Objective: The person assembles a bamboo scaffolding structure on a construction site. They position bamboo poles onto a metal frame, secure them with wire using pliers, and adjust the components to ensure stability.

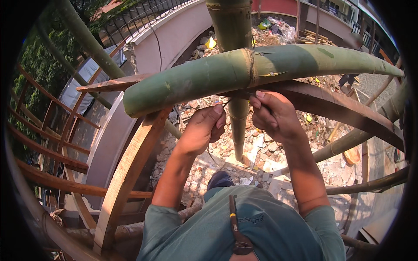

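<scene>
A thick green bamboo pole (191, 80) lies crosswise in front of me, its cut end at the left. It crosses an upright bamboo post (230, 26) and rests by a dark wooden beam (335, 102). My left hand (203, 127) is closed in a pinch just below the pole, on a thin dark cord (227, 103). To the right of the post, my right hand (275, 114) is also closed, thumb on top, gripping a dark strand under the pole. Whether both hold the same cord is hidden behind the pole and fingers.
A wooden post (130, 182) leans at my left beside a lattice of brown battens (56, 139). More bamboo poles (344, 143) slant at the right. Rubble (270, 152) covers the ground far below. A pink wall (174, 32) stands beyond. A tool (234, 217) hangs on my chest.
</scene>
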A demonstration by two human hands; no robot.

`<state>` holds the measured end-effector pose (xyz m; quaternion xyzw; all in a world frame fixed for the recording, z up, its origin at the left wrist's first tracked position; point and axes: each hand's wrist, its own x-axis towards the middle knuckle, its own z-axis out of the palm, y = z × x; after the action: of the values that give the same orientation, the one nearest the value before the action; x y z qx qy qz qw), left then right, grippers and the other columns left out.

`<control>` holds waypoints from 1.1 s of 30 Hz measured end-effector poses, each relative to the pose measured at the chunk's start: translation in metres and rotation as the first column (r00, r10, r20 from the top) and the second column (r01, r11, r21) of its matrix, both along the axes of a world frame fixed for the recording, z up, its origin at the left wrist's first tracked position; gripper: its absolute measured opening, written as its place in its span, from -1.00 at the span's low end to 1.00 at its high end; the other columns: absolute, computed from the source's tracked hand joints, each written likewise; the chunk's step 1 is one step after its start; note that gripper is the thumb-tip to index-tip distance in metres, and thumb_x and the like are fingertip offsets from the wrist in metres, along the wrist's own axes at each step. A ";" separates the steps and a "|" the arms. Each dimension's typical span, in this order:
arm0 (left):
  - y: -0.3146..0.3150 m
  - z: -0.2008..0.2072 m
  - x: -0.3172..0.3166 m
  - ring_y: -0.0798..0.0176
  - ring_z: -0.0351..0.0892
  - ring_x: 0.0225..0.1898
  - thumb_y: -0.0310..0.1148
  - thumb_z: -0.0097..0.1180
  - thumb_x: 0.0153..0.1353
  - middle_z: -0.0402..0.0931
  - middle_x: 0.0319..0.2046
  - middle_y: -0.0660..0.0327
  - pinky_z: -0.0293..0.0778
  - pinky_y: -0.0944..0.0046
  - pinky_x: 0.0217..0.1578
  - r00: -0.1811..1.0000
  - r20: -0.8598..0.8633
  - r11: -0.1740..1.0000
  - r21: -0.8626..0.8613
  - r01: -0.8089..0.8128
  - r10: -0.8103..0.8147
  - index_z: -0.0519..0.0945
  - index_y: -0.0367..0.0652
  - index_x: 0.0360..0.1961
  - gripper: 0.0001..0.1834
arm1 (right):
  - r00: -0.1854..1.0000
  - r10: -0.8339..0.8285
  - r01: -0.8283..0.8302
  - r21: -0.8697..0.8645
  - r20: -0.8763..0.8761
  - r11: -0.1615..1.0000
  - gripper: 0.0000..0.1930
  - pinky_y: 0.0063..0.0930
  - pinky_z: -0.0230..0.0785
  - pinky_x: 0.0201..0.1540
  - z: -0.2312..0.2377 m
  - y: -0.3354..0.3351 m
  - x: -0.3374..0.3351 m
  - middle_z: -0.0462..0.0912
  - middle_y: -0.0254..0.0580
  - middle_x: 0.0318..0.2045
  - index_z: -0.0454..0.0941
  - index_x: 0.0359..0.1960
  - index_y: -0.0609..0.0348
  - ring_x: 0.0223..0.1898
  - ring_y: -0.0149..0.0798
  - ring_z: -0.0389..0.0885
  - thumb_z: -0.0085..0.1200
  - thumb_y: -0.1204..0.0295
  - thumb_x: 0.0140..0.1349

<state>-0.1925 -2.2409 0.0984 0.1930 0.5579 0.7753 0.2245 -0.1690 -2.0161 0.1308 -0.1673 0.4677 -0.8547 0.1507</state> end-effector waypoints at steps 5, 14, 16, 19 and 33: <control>-0.005 0.017 0.021 0.52 -0.18 -0.73 -0.05 -0.30 0.56 -0.12 -0.75 0.49 -0.19 0.43 -0.72 0.909 0.336 0.948 0.280 0.152 -0.245 0.30 -0.05 -0.46 -0.56 | 0.997 -0.046 0.039 -0.107 -0.064 0.994 -0.66 -0.64 -0.09 -0.63 -0.024 -0.016 -0.004 0.15 -0.51 -0.80 0.40 -0.34 0.16 -0.75 -0.56 0.06 -0.18 0.18 0.52; 0.061 0.000 0.067 0.49 -0.23 -0.74 0.05 -0.34 0.54 -0.15 -0.73 0.45 -0.23 0.42 -0.72 0.721 0.352 0.507 0.862 -0.001 -0.597 0.27 0.09 -0.36 -0.63 | 0.835 -0.534 0.544 -0.057 0.130 0.837 -0.69 -0.65 -0.02 -0.58 -0.061 -0.072 -0.012 0.32 -0.53 -0.55 0.49 -0.14 0.12 -0.59 -0.60 0.13 -0.02 0.12 0.47; 0.087 -0.005 0.073 0.49 -0.20 -0.72 0.10 -0.30 0.51 -0.13 -0.71 0.45 -0.20 0.41 -0.70 0.807 0.392 0.618 0.785 -0.044 -0.442 0.28 0.07 -0.35 -0.60 | 0.938 -0.299 0.341 -0.295 0.177 0.893 -0.64 -0.61 -0.15 -0.61 -0.064 -0.089 -0.014 0.16 -0.51 -0.64 0.38 -0.26 0.01 -0.65 -0.56 0.01 -0.06 -0.01 0.44; 0.147 -0.014 0.056 0.46 -0.11 -0.71 0.17 -0.24 0.45 -0.04 -0.70 0.41 -0.07 0.38 -0.66 0.969 0.233 0.701 0.705 -0.108 -0.085 0.31 -0.02 -0.36 -0.52 | 0.998 -0.050 0.028 -0.509 -0.029 0.860 -0.55 -0.58 -0.27 -0.67 -0.071 -0.110 -0.022 0.02 -0.48 -0.73 0.28 -0.37 -0.07 -0.71 -0.52 -0.14 -0.14 -0.18 0.38; 0.064 -0.054 0.087 0.15 0.27 0.37 -0.01 -0.24 0.52 0.23 0.37 -0.10 0.23 0.21 0.31 0.721 -0.665 0.943 -0.329 -0.051 -0.194 0.37 -0.46 0.26 -0.35 | 0.884 0.445 -0.440 -0.580 -0.145 0.686 -0.51 -0.65 -0.13 -0.67 -0.088 -0.090 -0.016 0.12 -0.44 -0.70 0.44 -0.21 0.14 -0.69 -0.54 -0.02 -0.38 -0.02 0.54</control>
<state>-0.1060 -2.1769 0.0446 0.4491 0.7126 0.5356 0.0597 -0.1855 -2.1064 0.0431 -0.3105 0.1194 -0.8962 0.2936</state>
